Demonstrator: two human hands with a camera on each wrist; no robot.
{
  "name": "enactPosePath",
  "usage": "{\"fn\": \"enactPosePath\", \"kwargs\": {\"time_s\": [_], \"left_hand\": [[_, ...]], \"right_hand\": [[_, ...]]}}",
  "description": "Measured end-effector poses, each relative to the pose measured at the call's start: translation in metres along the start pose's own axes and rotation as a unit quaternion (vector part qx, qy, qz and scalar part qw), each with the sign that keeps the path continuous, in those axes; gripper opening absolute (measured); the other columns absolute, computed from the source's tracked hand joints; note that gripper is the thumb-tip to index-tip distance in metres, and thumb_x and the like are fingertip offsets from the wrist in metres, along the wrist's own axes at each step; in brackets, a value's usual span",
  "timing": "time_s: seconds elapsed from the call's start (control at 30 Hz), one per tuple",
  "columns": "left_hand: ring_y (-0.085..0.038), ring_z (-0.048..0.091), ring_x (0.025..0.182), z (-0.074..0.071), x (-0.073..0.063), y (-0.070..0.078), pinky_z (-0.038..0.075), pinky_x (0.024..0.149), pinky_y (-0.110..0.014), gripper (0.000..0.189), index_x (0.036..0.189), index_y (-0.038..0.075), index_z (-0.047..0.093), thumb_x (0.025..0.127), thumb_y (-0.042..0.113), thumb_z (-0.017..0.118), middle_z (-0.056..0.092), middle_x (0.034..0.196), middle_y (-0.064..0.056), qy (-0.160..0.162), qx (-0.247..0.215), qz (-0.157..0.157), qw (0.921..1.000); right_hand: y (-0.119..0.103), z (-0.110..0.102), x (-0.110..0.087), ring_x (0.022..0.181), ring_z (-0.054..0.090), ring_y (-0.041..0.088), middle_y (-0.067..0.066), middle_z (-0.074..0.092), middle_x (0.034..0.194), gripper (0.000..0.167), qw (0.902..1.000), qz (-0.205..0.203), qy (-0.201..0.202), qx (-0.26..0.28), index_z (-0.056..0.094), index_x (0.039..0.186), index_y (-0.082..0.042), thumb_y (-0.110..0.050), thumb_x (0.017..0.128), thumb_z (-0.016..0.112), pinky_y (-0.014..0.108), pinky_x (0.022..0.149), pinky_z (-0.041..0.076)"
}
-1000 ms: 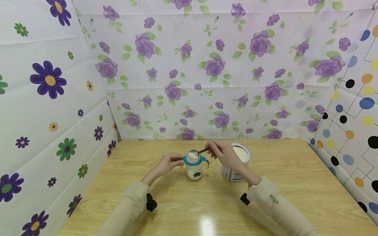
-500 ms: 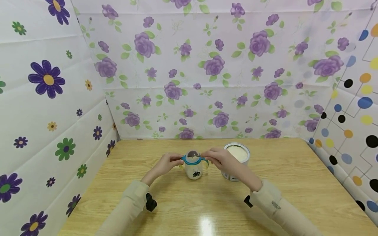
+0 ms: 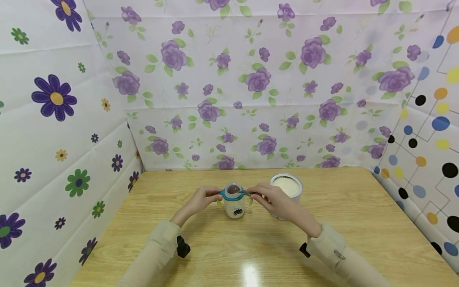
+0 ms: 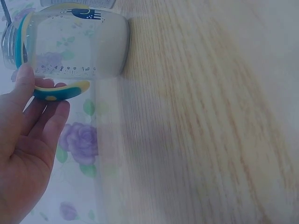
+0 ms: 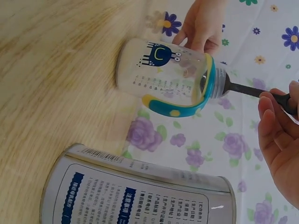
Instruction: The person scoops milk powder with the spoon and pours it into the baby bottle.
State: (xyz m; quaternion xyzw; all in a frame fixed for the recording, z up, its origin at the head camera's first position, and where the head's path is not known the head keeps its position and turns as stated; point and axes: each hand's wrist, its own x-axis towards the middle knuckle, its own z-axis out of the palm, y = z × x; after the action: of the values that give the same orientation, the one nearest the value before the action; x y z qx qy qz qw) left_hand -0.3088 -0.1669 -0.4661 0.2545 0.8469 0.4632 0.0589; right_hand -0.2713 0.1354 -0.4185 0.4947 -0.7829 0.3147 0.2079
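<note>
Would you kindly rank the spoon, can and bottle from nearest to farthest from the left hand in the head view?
1. Bottle: just right of the left hand, which holds its handle.
2. Spoon: farther right, dipping into the bottle.
3. Can: farthest right, partly behind the right hand.

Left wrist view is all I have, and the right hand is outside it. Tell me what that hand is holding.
Observer: The right hand pinches a dark spoon by its handle, as the right wrist view shows.
Operator: Say where the spoon's bowl is.
Observer: It is inside the bottle, at the neck; the right wrist view shows it through the clear wall.
Operator: Now tell me what the can beside the bottle holds.
Observer: The head view looks down into the open can and shows pale powder inside.
</note>
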Motion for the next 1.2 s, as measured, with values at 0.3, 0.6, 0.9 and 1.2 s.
{"fn": "enactPosePath", "kwargs": {"time_s": [0.3, 0.6, 0.9, 1.2], "left_hand": [[-0.021, 0.068, 0.098, 0.002, 0.0, -0.001, 0.056, 0.089, -0.048, 0.027, 0.119, 0.008, 0.069, 0.095, 0.019, 0.061, 0.071, 0.109, -0.011, 0.001, -0.02, -0.004, 0.9998], [-0.023, 0.068, 0.099, 0.002, 0.001, -0.002, 0.053, 0.09, -0.054, 0.025, 0.118, 0.008, 0.069, 0.095, 0.017, 0.061, 0.07, 0.109, -0.013, 0.003, -0.024, -0.006, 0.9997], [-0.023, 0.068, 0.1, 0.002, 0.001, -0.002, 0.054, 0.09, -0.052, 0.027, 0.12, 0.008, 0.068, 0.095, 0.018, 0.061, 0.071, 0.11, -0.012, 0.006, -0.021, -0.011, 0.9997], [-0.021, 0.069, 0.098, 0.002, 0.001, -0.002, 0.055, 0.089, -0.051, 0.029, 0.119, 0.006, 0.069, 0.095, 0.02, 0.062, 0.071, 0.11, -0.014, 0.004, -0.022, -0.008, 0.9997]], "right_hand": [[0.008, -0.001, -0.004, 0.063, 0.06, 0.01, 0.003, 0.07, 0.088, 0.02, 0.9969, 0.006, 0.075, 0.023, 0.069, 0.109, -0.005, 0.002, 0.095, 0.057, 0.011, 0.053, 0.045], [0.009, -0.003, -0.007, 0.062, 0.059, 0.013, 0.002, 0.067, 0.079, 0.023, 0.9796, 0.132, 0.119, 0.094, 0.07, 0.107, -0.006, 0.001, 0.099, 0.05, 0.02, 0.052, 0.049], [-0.003, -0.018, -0.002, 0.058, 0.056, 0.018, 0.024, 0.063, 0.079, 0.029, 0.9397, 0.238, 0.142, 0.2, 0.067, 0.105, 0.004, -0.006, 0.104, 0.04, 0.029, 0.046, 0.046], [0.013, -0.018, -0.009, 0.061, 0.055, 0.012, 0.003, 0.062, 0.074, 0.047, 0.8846, 0.331, 0.167, 0.283, 0.064, 0.108, 0.01, -0.032, 0.105, 0.042, 0.025, 0.052, 0.048]]}}
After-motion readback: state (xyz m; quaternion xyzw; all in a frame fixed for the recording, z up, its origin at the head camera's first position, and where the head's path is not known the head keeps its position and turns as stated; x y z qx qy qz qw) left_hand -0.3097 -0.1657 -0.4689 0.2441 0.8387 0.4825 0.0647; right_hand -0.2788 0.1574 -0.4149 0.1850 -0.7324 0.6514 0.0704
